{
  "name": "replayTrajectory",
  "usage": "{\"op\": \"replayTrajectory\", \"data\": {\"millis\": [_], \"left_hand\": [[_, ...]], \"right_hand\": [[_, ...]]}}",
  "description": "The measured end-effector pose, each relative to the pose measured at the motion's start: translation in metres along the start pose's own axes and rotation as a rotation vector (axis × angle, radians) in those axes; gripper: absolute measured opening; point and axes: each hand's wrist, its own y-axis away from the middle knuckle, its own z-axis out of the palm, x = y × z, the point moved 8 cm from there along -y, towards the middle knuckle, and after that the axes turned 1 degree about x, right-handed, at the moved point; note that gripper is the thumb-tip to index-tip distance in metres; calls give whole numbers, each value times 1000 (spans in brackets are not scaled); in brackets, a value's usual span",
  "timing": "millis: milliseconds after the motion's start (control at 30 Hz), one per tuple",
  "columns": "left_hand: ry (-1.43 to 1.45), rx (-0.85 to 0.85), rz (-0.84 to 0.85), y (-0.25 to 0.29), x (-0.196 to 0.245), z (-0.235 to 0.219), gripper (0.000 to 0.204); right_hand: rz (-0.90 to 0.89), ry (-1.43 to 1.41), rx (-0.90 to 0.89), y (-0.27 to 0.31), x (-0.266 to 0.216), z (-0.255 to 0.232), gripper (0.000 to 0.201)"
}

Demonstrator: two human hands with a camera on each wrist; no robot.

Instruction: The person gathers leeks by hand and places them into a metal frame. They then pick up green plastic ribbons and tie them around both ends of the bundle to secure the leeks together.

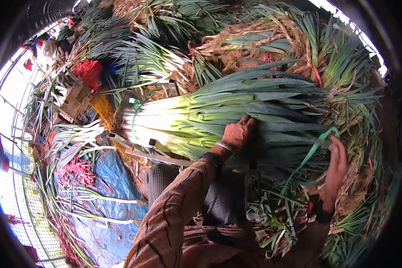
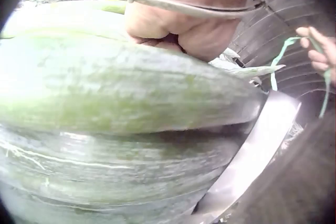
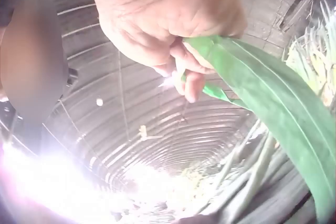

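A large leek bundle [image 1: 201, 111] lies across a low frame, white ends left, leaves right, with a green tie [image 1: 135, 117] around its white ends. My left hand [image 1: 240, 134], a bracelet at its wrist, rests on the leaves with fingers curled into them; its fingertips are hidden. In the left wrist view, the left hand [image 2: 184, 19] is above broad leaves [image 2: 126, 87]. Near the leaf tips my right hand [image 1: 337, 158] grips a green strip [image 1: 315, 147] that runs down beside the bundle. The right wrist view shows this hand [image 3: 168, 24] pinching the strip [image 3: 268, 77].
More leeks [image 1: 165, 58] are piled behind and to the right. At the left lie a blue sheet [image 1: 111, 178], pink ties [image 1: 78, 172] and loose stalks [image 1: 102, 196]. A red bag [image 1: 88, 73] and a cardboard piece [image 1: 76, 100] are at the back left.
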Motion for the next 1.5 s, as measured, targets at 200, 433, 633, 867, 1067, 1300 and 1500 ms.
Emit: {"op": "replayTrajectory", "data": {"millis": [200,433,633,867,1067,1300,1500], "left_hand": [[6,272,416,14,-7,-3,37],[410,-30,76,109,-42,-200,23],[33,163,-404,210,-191,-268,25],[-250,67,-152,178,-233,-196,41],[-158,-34,74,147,-254,-155,35],[-82,-40,-74,131,-260,-158,32],[69,-101,-97,124,-247,-158,28]], "right_hand": [[-14,-248,-461,90,-115,20,26],[-280,-465,-1007,168,-175,124,26],[-248,-264,-940,131,-172,207,23],[-415,197,-850,94,-137,306,39],[-459,369,-924,79,-123,342,39],[-200,377,-971,64,-115,353,41],[-72,314,-978,60,-116,359,41]]}}
